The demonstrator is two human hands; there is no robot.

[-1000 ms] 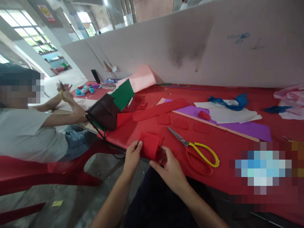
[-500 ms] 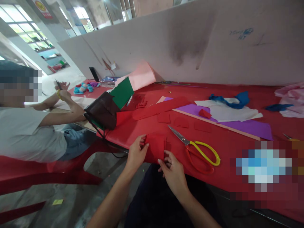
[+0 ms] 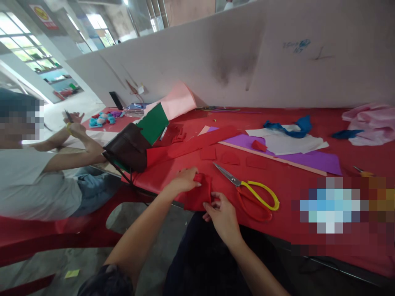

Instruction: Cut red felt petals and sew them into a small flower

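Observation:
A small piece of red cloth, felt-like and partly folded over [image 3: 199,197], lies at the table's near edge in front of me. My left hand [image 3: 186,181] pinches its upper-left part, where the cloth bunches under the fingertips. At the lower-right edge of the same cloth, the curled thumb and fingers of my right hand [image 3: 220,209] grip it. Large scissors [image 3: 236,181] with one yellow and one red handle rest just right of the cloth, blades partly apart. Small cut red pieces [image 3: 231,158] lie beyond them.
A brown bag [image 3: 128,146] and a green sheet [image 3: 156,119] stand at left. Purple cloth [image 3: 321,161], white cloth [image 3: 296,142] and pink plastic [image 3: 370,123] lie farther right. A seated person [image 3: 46,172] works on the left; a low wall [image 3: 173,61] backs the table.
My left hand has moved up and over the cloth, folding or bunching its upper part. My right hand stays at the lower-right edge. The view has shifted slightly to the right.

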